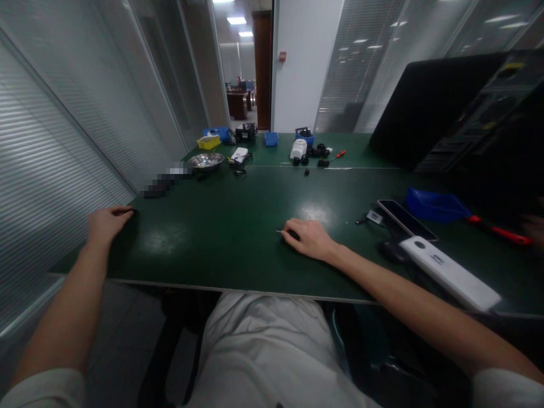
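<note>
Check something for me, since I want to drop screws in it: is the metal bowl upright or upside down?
Upright: the metal bowl sits on the green table with its shiny inside facing up.

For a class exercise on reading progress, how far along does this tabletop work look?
Perhaps partway. Done, it seems: a far blue basket holds dark items. In hand: the right hand pinches a thin pale item; whether the left hand holds anything is unclear. Perhaps left: the phone and screwdriver lie loose on the green table.

Glossy green tabletop (238,226); shiny metal bowl (206,161); white cloth clothing (263,345).
</note>
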`<state>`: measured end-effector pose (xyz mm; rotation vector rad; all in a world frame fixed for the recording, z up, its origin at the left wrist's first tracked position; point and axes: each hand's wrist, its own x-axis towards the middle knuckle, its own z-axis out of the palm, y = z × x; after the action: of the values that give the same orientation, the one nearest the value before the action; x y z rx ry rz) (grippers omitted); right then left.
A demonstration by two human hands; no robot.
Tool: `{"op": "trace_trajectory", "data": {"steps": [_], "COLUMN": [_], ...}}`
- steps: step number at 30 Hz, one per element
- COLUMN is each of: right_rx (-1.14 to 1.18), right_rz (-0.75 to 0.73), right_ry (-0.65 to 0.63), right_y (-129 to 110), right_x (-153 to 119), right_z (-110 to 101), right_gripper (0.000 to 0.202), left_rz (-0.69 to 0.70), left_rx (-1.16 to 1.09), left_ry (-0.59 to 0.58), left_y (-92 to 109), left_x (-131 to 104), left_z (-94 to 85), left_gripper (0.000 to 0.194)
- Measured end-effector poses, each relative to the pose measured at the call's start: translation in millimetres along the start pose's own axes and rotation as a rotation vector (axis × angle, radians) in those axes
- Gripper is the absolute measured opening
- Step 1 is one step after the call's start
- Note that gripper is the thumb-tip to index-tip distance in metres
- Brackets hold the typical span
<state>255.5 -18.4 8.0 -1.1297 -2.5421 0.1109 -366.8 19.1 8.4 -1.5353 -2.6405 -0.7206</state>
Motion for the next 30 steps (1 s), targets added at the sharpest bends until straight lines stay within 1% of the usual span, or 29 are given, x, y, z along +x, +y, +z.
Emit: {"op": "trace_trajectory", "data": {"steps": [1, 4, 7, 10, 12, 16, 21, 25, 28, 30], "right_rx": [0.0, -0.003, -0.007, -0.002, 0.0, -0.005, -0.01, -0.015, -0.011, -0.012], "right_rz": [0.0, 0.001, -0.001, -0.002, -0.003, -0.002, 0.002, 0.0, -0.007, -0.008], "right_ry": [-0.003, -0.009, -0.013, -0.015, -0.012, -0.011, -0.011, -0.006, -0.01, -0.008], "right_y": [0.0, 0.0, 0.2, 0.2, 0.1, 0.2, 1.2, 1.5, 1.5, 1.3], "right_x": [-0.1, -0.3, -0.1, 0.0, 0.0, 0.3, 0.2, -0.2, -0.4, -0.3], "right_z": [-0.5, -1.5, -1.4, -0.8, -0.5, -0.1, 1.3, 1.6, 1.0, 0.6], "right_gripper": [0.026, 0.026, 0.026, 0.026, 0.026, 0.026, 0.025, 0.027, 0.026, 0.026], "left_rz": [0.005, 0.023, -0.009, -0.065, -0.088, -0.096, -0.044, -0.062, -0.057, -0.081], "left_rx": [0.016, 0.045, -0.02, -0.126, -0.155, -0.15, -0.066, -0.027, -0.059, -0.1], "left_ry": [0.005, 0.032, 0.063, 0.094, 0.116, 0.126, 0.122, 0.137, 0.129, 0.109], "left_y": [1.5, 14.3, 22.4, 21.4, 18.7, 13.1, 6.6, 8.5, 11.8, 12.5], "left_x": [-2.4, -9.9, -13.5, -13.9, -13.1, -9.6, -4.8, -7.9, -11.3, -11.3], "left_z": [-1.2, -3.0, -4.7, -5.8, -5.8, -4.8, -3.3, -4.2, -5.6, -6.0], "left_gripper": [0.031, 0.028, 0.026, 0.026, 0.025, 0.021, 0.023, 0.026, 0.027, 0.03]}}
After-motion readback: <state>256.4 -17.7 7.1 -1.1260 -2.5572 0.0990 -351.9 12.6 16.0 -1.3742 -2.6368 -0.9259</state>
